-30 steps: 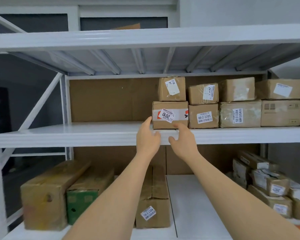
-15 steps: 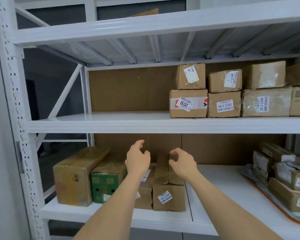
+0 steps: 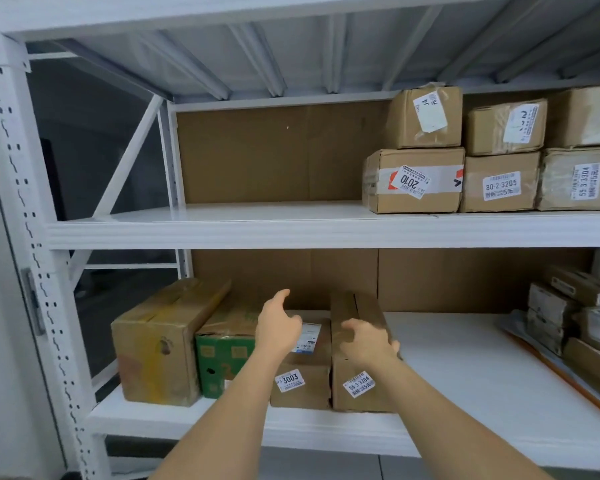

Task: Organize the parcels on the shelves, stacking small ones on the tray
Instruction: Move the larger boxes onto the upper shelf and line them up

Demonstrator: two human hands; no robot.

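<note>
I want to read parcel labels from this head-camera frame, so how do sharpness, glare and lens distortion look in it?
Head view: the 80-2-3205 label and 3003 label read clearly; the right hand is slightly motion-blurred; the upright post at left bows from wide-angle distortion; tape sheen washes out the label on the upper box; lighting is soft and even, with no hard shadows.

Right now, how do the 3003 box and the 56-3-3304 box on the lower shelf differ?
The 3003 box is lower; the 56-3-3304 box beside it stands taller. The 3003 box carries a second white label on top, while the 56-3-3304 box shows a dark seam along its top. The left hand reaches over the 3003 box; the right hand is at the 56-3-3304 box, though whether it touches is unclear. Both are brown cardboard, side by side, white stickers in front.
</note>
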